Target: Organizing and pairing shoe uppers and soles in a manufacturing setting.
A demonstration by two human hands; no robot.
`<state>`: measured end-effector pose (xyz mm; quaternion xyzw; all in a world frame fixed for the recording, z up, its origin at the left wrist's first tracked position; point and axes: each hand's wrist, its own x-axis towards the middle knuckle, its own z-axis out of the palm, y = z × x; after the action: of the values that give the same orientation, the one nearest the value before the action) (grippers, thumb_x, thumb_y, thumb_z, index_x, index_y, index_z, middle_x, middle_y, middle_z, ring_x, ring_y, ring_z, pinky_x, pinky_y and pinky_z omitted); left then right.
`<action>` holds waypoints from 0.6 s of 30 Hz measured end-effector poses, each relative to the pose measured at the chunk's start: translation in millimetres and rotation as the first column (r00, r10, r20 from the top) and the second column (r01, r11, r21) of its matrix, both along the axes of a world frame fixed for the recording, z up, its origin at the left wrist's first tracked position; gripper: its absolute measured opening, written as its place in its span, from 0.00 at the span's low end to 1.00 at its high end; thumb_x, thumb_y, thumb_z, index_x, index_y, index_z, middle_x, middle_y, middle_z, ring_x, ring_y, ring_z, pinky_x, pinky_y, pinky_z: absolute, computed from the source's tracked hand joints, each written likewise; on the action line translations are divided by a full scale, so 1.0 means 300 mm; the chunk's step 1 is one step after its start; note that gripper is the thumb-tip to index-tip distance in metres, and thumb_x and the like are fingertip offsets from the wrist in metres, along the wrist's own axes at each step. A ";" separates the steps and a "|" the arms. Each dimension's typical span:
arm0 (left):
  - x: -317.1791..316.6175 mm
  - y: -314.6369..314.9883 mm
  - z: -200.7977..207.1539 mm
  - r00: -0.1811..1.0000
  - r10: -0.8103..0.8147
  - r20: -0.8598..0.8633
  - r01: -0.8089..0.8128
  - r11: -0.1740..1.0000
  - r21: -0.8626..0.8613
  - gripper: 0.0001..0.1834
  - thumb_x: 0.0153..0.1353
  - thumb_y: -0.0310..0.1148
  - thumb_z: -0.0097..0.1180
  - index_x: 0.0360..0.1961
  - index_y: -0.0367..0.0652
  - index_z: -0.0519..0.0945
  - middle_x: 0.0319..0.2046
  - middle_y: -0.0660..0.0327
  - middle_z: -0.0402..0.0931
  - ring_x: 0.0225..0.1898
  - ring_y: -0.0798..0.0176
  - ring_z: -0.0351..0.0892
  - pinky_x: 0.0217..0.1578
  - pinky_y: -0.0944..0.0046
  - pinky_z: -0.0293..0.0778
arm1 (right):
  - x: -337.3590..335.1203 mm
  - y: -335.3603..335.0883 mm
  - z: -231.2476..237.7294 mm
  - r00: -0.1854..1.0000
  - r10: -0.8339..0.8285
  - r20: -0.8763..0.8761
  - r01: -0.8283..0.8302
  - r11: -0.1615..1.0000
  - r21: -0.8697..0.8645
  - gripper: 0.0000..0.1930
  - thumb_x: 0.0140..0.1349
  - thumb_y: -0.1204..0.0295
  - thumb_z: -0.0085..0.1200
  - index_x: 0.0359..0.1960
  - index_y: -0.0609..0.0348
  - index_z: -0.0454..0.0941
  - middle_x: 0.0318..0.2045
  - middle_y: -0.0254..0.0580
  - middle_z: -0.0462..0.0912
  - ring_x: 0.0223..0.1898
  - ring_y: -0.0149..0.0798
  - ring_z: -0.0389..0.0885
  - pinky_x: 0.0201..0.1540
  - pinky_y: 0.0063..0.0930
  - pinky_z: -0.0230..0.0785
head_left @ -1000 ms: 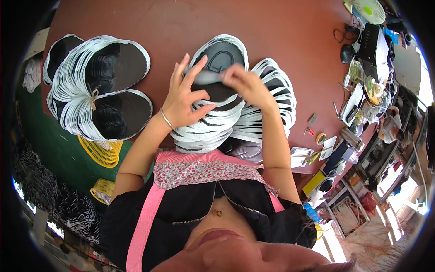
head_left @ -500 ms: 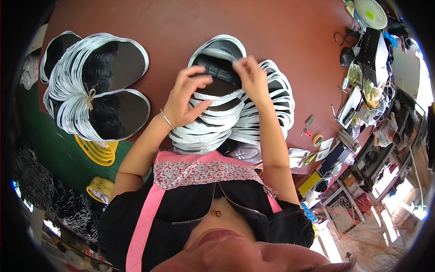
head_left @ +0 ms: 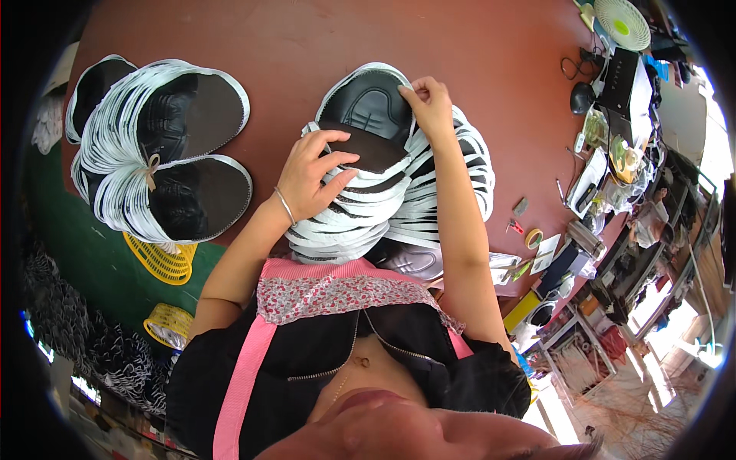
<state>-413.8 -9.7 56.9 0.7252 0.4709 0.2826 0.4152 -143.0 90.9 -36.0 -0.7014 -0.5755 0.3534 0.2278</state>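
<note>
A black shoe upper (head_left: 372, 103) with a white rim lies at the far end of the fanned stack in front of me, its stitched face up. My right hand (head_left: 431, 107) pinches its right edge between thumb and fingers. Over the left side of the near stack of uppers (head_left: 349, 205) lies my left hand (head_left: 314, 170), its fingers apart and touching the pieces. To the right, partly under my right forearm, another fan of white-rimmed uppers (head_left: 471, 165) spreads out. A finished-looking pale sneaker (head_left: 414, 262) shows partly at the table's near edge.
On the left of the brown table (head_left: 284, 46) sits a bundle of uppers (head_left: 115, 153) bound with a tan tie (head_left: 153, 170). Yellow baskets (head_left: 162, 257) stand below. To the right are a tape roll (head_left: 533, 238), a red clip (head_left: 515, 226), a small fan (head_left: 622, 24) and clutter.
The upper at the far end, partly raised and blurred before, now lies flat with its stitched face showing. My right hand moved slightly away from me; my left hand stayed nearly in place.
</note>
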 end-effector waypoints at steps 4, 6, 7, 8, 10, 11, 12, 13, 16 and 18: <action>0.004 0.045 0.032 1.000 0.012 -0.029 -0.007 0.990 0.142 0.13 0.61 0.40 0.65 0.42 0.45 0.88 0.69 0.45 0.66 0.70 0.37 0.63 0.70 0.42 0.58 | -0.037 -0.107 0.242 0.911 0.122 -0.393 -0.191 0.972 -0.140 0.07 0.65 0.72 0.66 0.35 0.61 0.81 0.37 0.39 0.86 0.35 0.29 0.79 0.41 0.27 0.73; -0.001 0.079 0.029 0.997 -0.039 -0.068 0.051 0.982 0.181 0.15 0.60 0.43 0.66 0.42 0.45 0.86 0.67 0.46 0.70 0.70 0.38 0.64 0.71 0.38 0.56 | -0.033 -0.187 0.289 0.759 0.286 -0.585 -0.433 0.893 -0.125 0.06 0.67 0.74 0.64 0.35 0.61 0.80 0.32 0.34 0.86 0.38 0.26 0.81 0.41 0.25 0.74; -0.005 0.077 0.015 0.997 -0.041 -0.067 0.052 0.982 0.182 0.15 0.60 0.43 0.66 0.42 0.45 0.86 0.67 0.46 0.70 0.70 0.38 0.64 0.71 0.38 0.56 | -0.022 -0.204 0.280 0.732 0.276 -0.623 -0.435 0.893 -0.116 0.06 0.68 0.74 0.63 0.35 0.62 0.79 0.32 0.33 0.86 0.36 0.25 0.81 0.42 0.23 0.74; -0.009 0.064 -0.008 0.989 -0.142 -0.049 0.146 0.986 0.078 0.15 0.61 0.43 0.66 0.43 0.45 0.85 0.63 0.49 0.74 0.67 0.40 0.69 0.71 0.39 0.57 | -0.010 -0.190 0.277 0.733 0.192 -0.653 -0.400 0.897 -0.185 0.06 0.69 0.73 0.62 0.35 0.62 0.80 0.32 0.34 0.87 0.36 0.25 0.82 0.41 0.22 0.74; -0.021 0.045 -0.028 0.977 -0.212 -0.023 0.212 0.977 0.003 0.18 0.62 0.41 0.63 0.50 0.44 0.81 0.55 0.55 0.81 0.62 0.45 0.76 0.69 0.41 0.61 | -0.001 -0.121 0.265 0.676 -0.010 -0.737 -0.276 0.924 -0.266 0.08 0.72 0.70 0.58 0.36 0.63 0.81 0.32 0.38 0.88 0.32 0.26 0.82 0.39 0.21 0.74; -0.011 0.043 -0.021 0.975 -0.222 -0.016 0.222 0.975 0.005 0.18 0.62 0.41 0.63 0.50 0.44 0.81 0.55 0.55 0.81 0.62 0.45 0.76 0.69 0.41 0.61 | -0.004 -0.083 0.224 0.810 -0.025 -0.586 -0.134 0.965 -0.226 0.10 0.73 0.69 0.56 0.39 0.64 0.83 0.32 0.39 0.89 0.31 0.28 0.82 0.38 0.21 0.74; 0.000 0.050 -0.007 0.978 -0.207 -0.004 0.207 0.978 0.006 0.18 0.62 0.41 0.63 0.50 0.45 0.82 0.54 0.55 0.82 0.61 0.45 0.76 0.69 0.42 0.62 | 0.030 -0.051 0.113 0.915 0.004 -0.404 -0.038 0.996 -0.075 0.10 0.71 0.69 0.59 0.40 0.64 0.83 0.31 0.38 0.88 0.30 0.28 0.81 0.37 0.22 0.74; 0.003 0.054 0.000 0.983 -0.183 0.002 0.183 0.983 0.004 0.17 0.62 0.41 0.63 0.49 0.45 0.82 0.53 0.55 0.82 0.60 0.45 0.77 0.68 0.43 0.63 | 0.043 -0.024 0.039 0.915 -0.001 -0.403 -0.031 0.997 -0.072 0.10 0.71 0.69 0.59 0.40 0.64 0.83 0.31 0.38 0.88 0.30 0.28 0.81 0.37 0.22 0.74; 0.001 0.057 -0.003 0.982 -0.190 0.004 0.190 0.982 0.024 0.24 0.62 0.39 0.64 0.57 0.42 0.77 0.52 0.53 0.82 0.59 0.45 0.78 0.67 0.43 0.64 | 0.034 0.018 -0.058 0.987 -0.010 -0.162 -0.003 0.997 -0.083 0.09 0.68 0.69 0.62 0.41 0.65 0.83 0.28 0.36 0.86 0.30 0.27 0.79 0.37 0.22 0.72; 0.002 0.046 -0.004 0.983 -0.183 0.015 0.183 0.983 0.031 0.28 0.62 0.39 0.64 0.62 0.40 0.73 0.52 0.53 0.82 0.59 0.44 0.78 0.67 0.43 0.64 | 0.011 0.022 -0.059 0.950 -0.112 -0.292 0.061 0.982 -0.177 0.10 0.65 0.70 0.66 0.39 0.65 0.83 0.27 0.34 0.83 0.30 0.26 0.77 0.37 0.23 0.72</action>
<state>-413.3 4.2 55.6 0.7690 0.3941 0.2567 0.4329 -139.5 97.4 -53.8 -0.6806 -0.4712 0.4924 0.2688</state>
